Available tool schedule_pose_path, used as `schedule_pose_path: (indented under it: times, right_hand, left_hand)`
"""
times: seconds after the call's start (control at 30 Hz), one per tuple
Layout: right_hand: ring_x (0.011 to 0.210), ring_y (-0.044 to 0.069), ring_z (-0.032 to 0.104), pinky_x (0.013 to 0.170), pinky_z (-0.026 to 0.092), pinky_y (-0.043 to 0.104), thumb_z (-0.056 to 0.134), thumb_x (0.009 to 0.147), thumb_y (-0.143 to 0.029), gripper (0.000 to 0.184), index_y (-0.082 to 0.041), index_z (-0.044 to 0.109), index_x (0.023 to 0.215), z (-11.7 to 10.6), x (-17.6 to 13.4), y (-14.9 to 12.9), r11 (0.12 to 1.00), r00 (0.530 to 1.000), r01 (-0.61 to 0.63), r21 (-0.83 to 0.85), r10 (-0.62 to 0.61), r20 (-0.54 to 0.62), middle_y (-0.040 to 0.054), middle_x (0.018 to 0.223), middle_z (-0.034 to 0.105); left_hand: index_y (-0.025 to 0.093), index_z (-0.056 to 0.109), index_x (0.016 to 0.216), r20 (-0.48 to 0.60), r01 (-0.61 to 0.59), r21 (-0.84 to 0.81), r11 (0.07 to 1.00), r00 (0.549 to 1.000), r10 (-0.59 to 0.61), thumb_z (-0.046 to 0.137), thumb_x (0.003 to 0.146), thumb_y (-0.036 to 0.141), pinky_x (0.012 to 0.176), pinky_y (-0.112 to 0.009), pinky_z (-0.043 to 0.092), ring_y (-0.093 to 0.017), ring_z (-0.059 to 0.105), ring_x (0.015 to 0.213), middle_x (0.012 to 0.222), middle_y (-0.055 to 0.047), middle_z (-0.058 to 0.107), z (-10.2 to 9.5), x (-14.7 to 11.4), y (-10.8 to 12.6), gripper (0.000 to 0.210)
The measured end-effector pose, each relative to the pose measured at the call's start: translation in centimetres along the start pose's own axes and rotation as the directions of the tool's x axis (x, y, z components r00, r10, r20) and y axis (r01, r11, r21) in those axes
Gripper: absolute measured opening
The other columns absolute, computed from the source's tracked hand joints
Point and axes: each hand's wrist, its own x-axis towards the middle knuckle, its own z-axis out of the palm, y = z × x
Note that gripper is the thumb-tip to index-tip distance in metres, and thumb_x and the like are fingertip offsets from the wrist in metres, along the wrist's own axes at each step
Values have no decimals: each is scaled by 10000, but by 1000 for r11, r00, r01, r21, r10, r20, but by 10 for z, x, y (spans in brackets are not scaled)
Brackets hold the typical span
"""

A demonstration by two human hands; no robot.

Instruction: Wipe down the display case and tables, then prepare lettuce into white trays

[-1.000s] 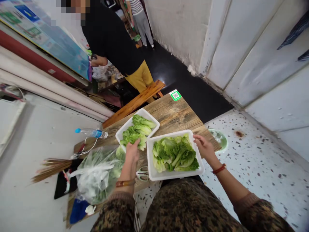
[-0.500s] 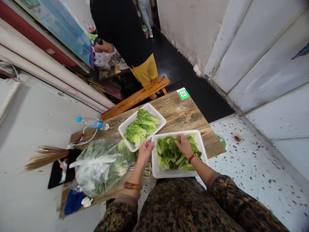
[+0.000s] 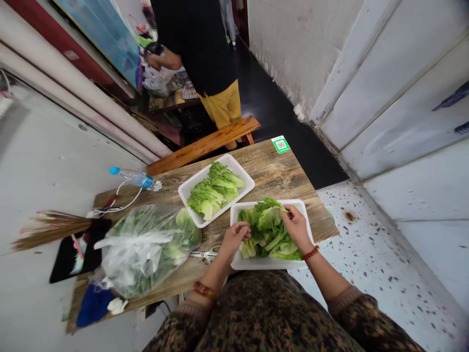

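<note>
My right hand (image 3: 297,230) pinches a lettuce leaf (image 3: 271,218) by its right edge, lifted over the nearer white tray (image 3: 234,264). More lettuce leaves (image 3: 282,244) lie heaped beneath it in that tray. My left hand (image 3: 234,238) is over the tray's left rim, its fingers loosely curled at the edge of the leaves, with the thumb apart and no leaf visible in its grip. Beyond it, a second white tray (image 3: 246,177) holds lettuce (image 3: 216,188) laid in neat bunches. Scissors (image 3: 205,254) lie left of my left wrist, partly hidden by it.
A clear plastic bag of greens (image 3: 146,249) fills the table's left part. Behind it are a water bottle (image 3: 135,178) and a white cable (image 3: 128,203). Incense sticks (image 3: 54,227) and a blue cloth (image 3: 93,305) lie farther left. A bench (image 3: 208,145) and a person (image 3: 198,49) are beyond the table (image 3: 274,168).
My right hand has moved right and raised a lettuce leaf from the heap. My left hand has shifted right and down, from the tray's corner to over its left rim. The view has shifted slightly.
</note>
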Motion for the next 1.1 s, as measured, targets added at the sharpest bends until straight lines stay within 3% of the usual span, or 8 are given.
schedule_pose_path:
  times: [0.13,0.3,0.47,0.63,0.7,0.9,1.0,1.1]
  right_hand:
    - [643,166,521,649,460,303,565,834,-431,301,-200,617,1019,-9,-21,-3,991,996,-82,101,86,-32,20,814,634]
    - [705,196,586,670,498,333,611,765,-397,243,-221,595,931,8,-55,11,964,986,-159,214,147,73,40,847,655]
    - [742,188,617,690,515,326,628,741,-352,240,-222,585,938,6,-65,17,928,965,-235,290,187,183,34,873,657]
    - [727,176,623,686,512,316,706,700,-374,300,-225,607,940,-18,-55,26,860,914,-334,386,195,357,-2,790,658]
    - [739,177,638,671,514,304,732,690,-429,326,-215,619,908,-25,-53,33,806,895,-393,442,226,384,7,801,676]
    - [742,207,675,601,520,316,644,728,-595,420,-193,598,839,-28,-57,60,766,891,-454,455,406,205,103,929,718]
    - [730,208,671,601,523,326,607,746,-607,435,-205,599,910,-27,-55,70,810,907,-420,408,395,148,82,898,712]
    - [741,213,656,683,531,369,592,785,-544,374,-217,616,965,-32,-49,73,878,935,-354,322,335,114,54,870,695]
  left_hand:
    - [159,682,831,127,81,-57,995,989,-73,770,633,557,562,-281,512,-165,657,606,747,-72,702,18,-9,1,453]
    - [176,696,907,206,162,-91,983,968,-141,690,670,650,620,-378,561,-199,667,651,847,-117,718,41,-13,-11,531]
    - [188,710,1017,121,10,-24,1000,993,-7,865,528,324,773,-344,527,-210,658,834,949,-82,725,51,-9,-28,531]
    - [211,761,780,13,-193,112,975,981,193,755,607,199,936,-365,451,-239,617,988,981,-78,700,46,-1,-24,173]
    - [227,758,734,8,-270,148,952,962,272,713,627,172,973,-360,429,-242,592,1070,1067,-78,677,44,0,-16,129]
    - [243,757,749,68,-422,315,850,903,423,600,655,110,1022,-401,412,-254,553,1189,1245,-80,623,31,1,-16,227]
    - [233,743,740,12,-362,406,839,920,391,603,648,133,993,-425,440,-264,581,1155,1208,-86,649,17,3,-34,195]
    - [219,721,891,-67,-307,413,857,929,365,613,676,198,952,-407,474,-249,612,1112,1206,-92,649,4,1,-50,242]
